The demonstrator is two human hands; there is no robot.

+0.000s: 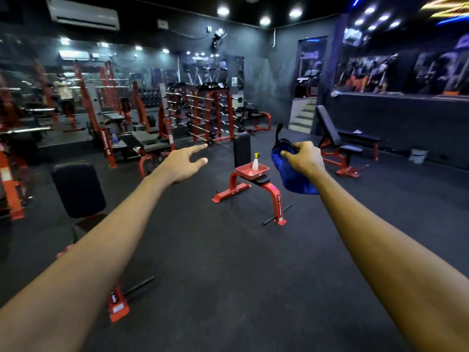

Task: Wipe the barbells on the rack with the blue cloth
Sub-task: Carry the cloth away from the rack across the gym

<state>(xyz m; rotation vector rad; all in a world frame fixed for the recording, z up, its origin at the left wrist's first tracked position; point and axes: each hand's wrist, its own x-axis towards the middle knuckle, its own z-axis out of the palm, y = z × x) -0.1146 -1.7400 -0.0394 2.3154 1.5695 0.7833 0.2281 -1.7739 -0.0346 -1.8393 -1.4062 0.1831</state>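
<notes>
Left hand (182,165): stretching forward at arm's length, fingers straight and spread, thumb out, holding nothing.
Right hand (303,157): also reaching forward, fingers and thumb curling round the bunched top of the blue cloth (289,174), gripping it firmly.
Blue cloth: hanging in a loose bundle below and to the left of the right hand, touching nothing else.
Barbells (200,111): lying in rows across the red rack (230,118), well beyond the left hand's fingertips and far from the cloth.
Spray bottle (255,162): standing upright in a red tray (264,171), between the two hands and farther out than both.
Table (275,196): red frame with black pads, carrying the tray, sitting below and beyond the gap between the hands.
Floor (228,262): dark matting, running under both forearms.
</notes>
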